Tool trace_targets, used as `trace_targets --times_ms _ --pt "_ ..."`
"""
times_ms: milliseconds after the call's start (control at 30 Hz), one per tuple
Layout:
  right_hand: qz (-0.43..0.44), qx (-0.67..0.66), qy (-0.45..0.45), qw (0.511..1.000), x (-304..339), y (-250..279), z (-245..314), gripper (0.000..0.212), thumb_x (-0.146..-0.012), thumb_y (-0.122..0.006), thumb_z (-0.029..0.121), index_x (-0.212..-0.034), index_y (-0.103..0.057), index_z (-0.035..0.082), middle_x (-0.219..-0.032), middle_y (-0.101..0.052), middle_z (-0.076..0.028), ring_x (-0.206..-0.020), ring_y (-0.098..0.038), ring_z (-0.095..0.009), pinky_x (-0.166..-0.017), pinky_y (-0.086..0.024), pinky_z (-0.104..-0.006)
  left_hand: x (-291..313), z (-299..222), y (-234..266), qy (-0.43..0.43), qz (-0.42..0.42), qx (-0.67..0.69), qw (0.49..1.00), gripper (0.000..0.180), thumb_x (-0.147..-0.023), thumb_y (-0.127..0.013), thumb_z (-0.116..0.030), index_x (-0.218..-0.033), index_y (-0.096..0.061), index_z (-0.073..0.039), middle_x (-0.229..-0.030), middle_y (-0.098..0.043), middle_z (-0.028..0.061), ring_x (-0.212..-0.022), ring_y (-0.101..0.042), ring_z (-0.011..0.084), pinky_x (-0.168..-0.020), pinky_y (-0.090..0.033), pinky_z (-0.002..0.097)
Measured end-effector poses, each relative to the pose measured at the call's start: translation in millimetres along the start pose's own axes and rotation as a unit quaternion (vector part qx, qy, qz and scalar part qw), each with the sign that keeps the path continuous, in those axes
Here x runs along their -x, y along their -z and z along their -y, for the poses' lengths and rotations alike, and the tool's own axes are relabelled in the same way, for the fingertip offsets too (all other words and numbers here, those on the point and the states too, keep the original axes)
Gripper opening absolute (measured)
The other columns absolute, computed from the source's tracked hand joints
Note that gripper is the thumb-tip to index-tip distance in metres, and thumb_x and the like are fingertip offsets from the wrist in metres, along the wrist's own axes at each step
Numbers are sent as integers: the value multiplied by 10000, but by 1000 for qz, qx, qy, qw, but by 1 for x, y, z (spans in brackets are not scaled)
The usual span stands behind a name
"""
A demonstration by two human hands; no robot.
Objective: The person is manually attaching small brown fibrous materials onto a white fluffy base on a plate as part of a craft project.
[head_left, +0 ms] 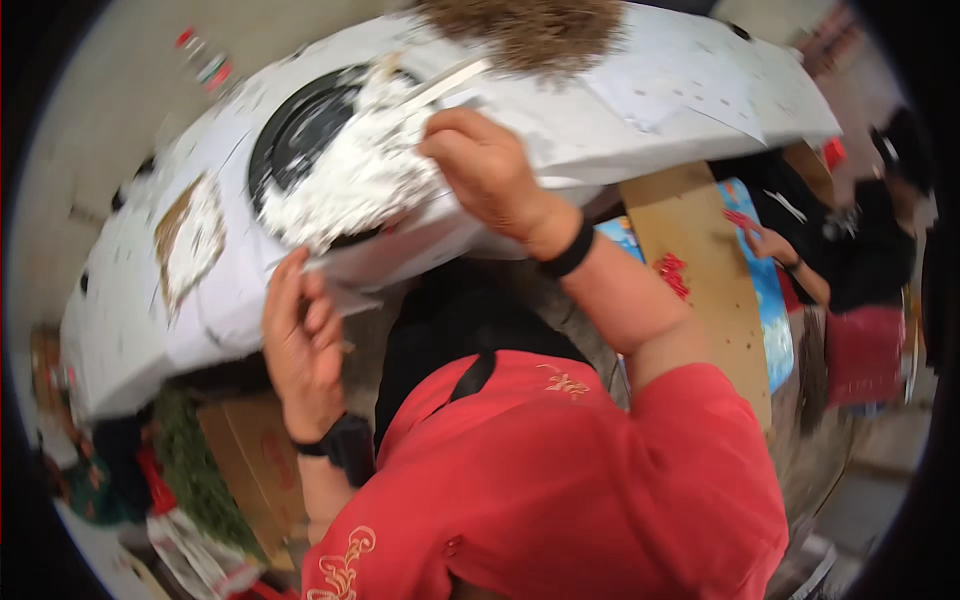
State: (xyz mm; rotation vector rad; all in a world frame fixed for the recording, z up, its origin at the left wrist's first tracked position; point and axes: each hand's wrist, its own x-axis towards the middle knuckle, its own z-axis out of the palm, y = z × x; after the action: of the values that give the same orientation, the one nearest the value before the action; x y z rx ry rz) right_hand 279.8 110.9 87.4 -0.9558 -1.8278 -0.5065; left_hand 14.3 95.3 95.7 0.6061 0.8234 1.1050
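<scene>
On a white-covered table, a black round tray (275, 135) holds a heap of white, fluffy-looking material (350, 185). The heap spreads over its right side and front rim. My right hand (485, 170) is closed just right of the heap, fingers pinched together; whatever is in them is too small or hidden to make out. Below the heap's near edge, my left hand (303, 335) is raised with fingers loosely bent and apart, slightly blurred, and nothing shows in it. A pale flat stick (445, 84) rests at the heap's far right.
A white-coated brown board (192, 240) lies left of the tray. Brown bristly twigs (530, 35) sit at the far edge. A clear bottle (205, 65) stands beyond the table. To the right, another person's hand (765, 240) is over a brown board (715, 300) with red pieces (672, 274).
</scene>
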Motion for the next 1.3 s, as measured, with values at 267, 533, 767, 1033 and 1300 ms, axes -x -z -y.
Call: trace_targets --times_ms 267,533,767,1033,1300 --pt "-289 -222 -407 838 40 73 -102 106 -813 -630 -54 -894 -658 8 -843 -657 -46 -719 -630 -120 -651 -555 -257 14 -16 47 -49 11 43 998 287 -980 -491 -143 -1230 -500 -1 -796 -465 -2 -500 -336 18 -364 -246 143" --pt "-357 -53 -561 745 125 159 -241 113 -778 -659 -28 -890 -648 -19 -782 -656 -94 -632 -627 -159 -592 -541 -262 8 -6 17 -16 12 14 1000 220 -974 -482 -124 -1155 -513 -3 -794 -482 11 -492 -344 21 -364 -248 136" --pt "-116 271 -563 772 199 168 -292 168 -710 -719 76 -864 -686 18 -760 -679 -92 -686 -638 -190 -676 -528 -322 7 13 -18 32 25 -66 997 190 -905 -539 -53 -1092 -542 -17 -786 -530 36 -520 -391 27 -375 -244 140" --pt "-133 53 -428 892 91 113 -116 221 -832 -676 125 -1026 -682 18 -883 -662 -62 -761 -586 -134 -720 -476 -264 -2 46 -36 54 138 -91 985 216 -934 -536 -87 -1132 -559 -3 -893 -613 87 -615 -474 41 -424 -297 140" --pt "216 -330 -385 835 31 31 90 168 -880 -622 55 -1033 -675 11 -859 -603 -8 -772 -547 -65 -630 -425 -187 20 52 -18 32 195 -56 979 323 -949 -537 -114 -1243 -482 7 -915 -602 72 -655 -501 44 -439 -314 142"
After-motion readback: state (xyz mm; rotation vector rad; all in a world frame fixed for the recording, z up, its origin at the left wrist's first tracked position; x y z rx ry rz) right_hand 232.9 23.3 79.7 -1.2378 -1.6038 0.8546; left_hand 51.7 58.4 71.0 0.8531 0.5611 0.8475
